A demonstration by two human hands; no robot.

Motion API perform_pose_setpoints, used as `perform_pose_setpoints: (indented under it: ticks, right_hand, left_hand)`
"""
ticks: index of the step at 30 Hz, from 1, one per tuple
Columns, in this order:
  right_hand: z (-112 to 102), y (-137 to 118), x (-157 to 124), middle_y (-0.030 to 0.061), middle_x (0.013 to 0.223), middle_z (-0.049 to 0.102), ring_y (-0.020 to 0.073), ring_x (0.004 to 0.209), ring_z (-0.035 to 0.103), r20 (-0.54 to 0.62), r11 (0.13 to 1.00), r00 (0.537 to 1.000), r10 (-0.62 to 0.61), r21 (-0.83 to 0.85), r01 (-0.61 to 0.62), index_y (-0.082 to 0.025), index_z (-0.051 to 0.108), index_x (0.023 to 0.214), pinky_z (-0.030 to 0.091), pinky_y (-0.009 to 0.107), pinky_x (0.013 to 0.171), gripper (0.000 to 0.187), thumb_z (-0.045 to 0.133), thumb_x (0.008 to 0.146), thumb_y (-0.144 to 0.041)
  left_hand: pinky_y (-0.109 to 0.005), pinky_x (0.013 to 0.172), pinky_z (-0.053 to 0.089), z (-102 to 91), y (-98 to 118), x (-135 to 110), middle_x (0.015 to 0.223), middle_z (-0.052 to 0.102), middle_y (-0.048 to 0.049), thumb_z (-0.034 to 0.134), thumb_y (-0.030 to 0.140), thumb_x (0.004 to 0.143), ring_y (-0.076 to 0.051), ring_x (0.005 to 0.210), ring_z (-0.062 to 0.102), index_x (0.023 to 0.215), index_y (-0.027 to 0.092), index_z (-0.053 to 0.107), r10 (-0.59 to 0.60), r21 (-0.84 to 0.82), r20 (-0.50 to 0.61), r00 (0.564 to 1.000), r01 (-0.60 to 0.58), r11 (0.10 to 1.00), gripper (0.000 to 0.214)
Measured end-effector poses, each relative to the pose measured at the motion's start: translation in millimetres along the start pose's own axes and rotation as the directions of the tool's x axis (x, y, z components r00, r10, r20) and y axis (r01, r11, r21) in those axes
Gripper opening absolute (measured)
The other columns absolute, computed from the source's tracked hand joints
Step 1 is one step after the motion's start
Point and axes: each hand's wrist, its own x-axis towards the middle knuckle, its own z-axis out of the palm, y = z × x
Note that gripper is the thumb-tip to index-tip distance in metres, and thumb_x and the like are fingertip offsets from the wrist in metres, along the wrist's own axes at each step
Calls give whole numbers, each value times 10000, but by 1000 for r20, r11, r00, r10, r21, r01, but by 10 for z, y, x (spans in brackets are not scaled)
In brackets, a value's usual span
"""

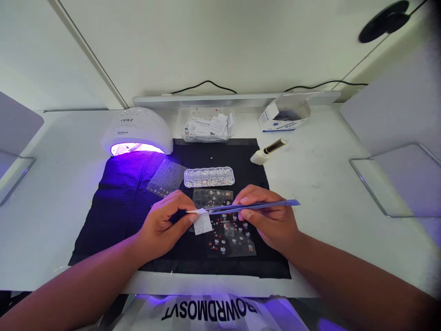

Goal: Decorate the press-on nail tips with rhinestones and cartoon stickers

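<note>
My left hand (164, 224) pinches a small white wipe (201, 222) between thumb and fingers, over the black mat (120, 202). My right hand (269, 216) grips blue-grey tweezers (255, 207) that lie level, their tips pointing left into the wipe. Under both hands lies a clear sheet of small cartoon stickers (231, 234). Just beyond the hands sits a clear compartment box of tiny gems (209, 177).
A white nail lamp (137, 131) glows purple at the mat's back left. A clear embossed sheet (166, 177) lies beside it. Behind are a clear tub of pad packets (206, 125), an open white-blue box (284, 116) and a small white bottle (267, 151) lying down.
</note>
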Motion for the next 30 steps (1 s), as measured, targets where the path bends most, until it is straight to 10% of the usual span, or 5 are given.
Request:
perform_pose_setpoints:
  ticks: [30]
  right_hand:
    - [21, -9, 47, 4, 786, 685, 85, 556, 609, -23, 995, 997, 69, 79, -67, -258, 749, 844, 513, 213, 487, 97, 737, 782, -183]
  left_hand:
    - [-252, 660, 450, -24, 19, 29, 796, 579, -12, 579, 141, 899, -119, 744, 551, 908, 178, 608, 40, 76, 21, 999, -42, 996, 48]
